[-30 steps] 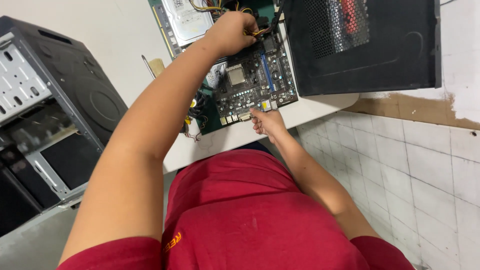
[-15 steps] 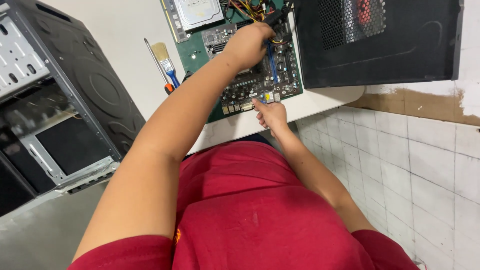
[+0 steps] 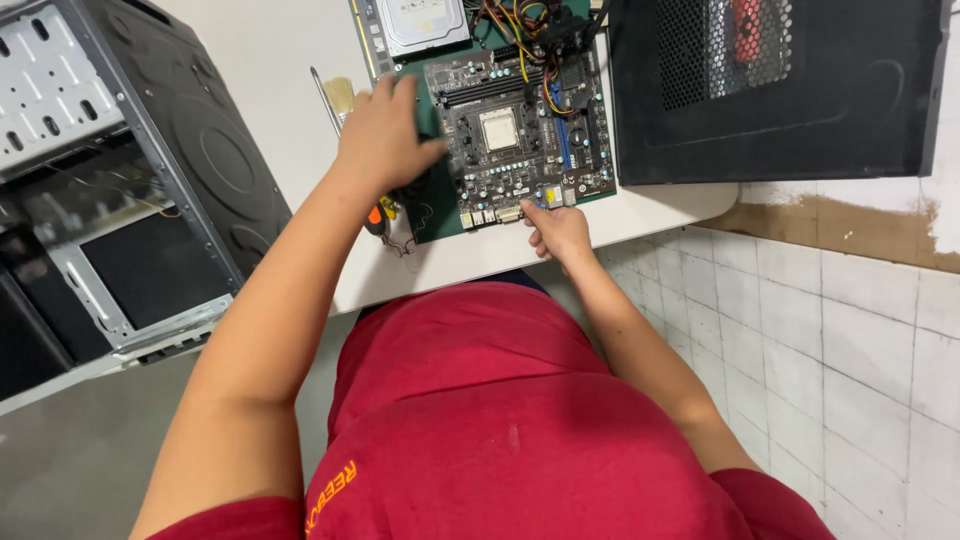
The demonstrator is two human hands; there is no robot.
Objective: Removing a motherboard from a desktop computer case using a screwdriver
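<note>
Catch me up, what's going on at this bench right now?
A person in a red shirt is bent over a bare motherboard lying on a green mat on the white table. The left hand rests at the board's left edge; the right hand pinches its near edge. A hard drive and a bundle of wires lie behind, a brush to the left, and open computer cases on both sides.
</note>
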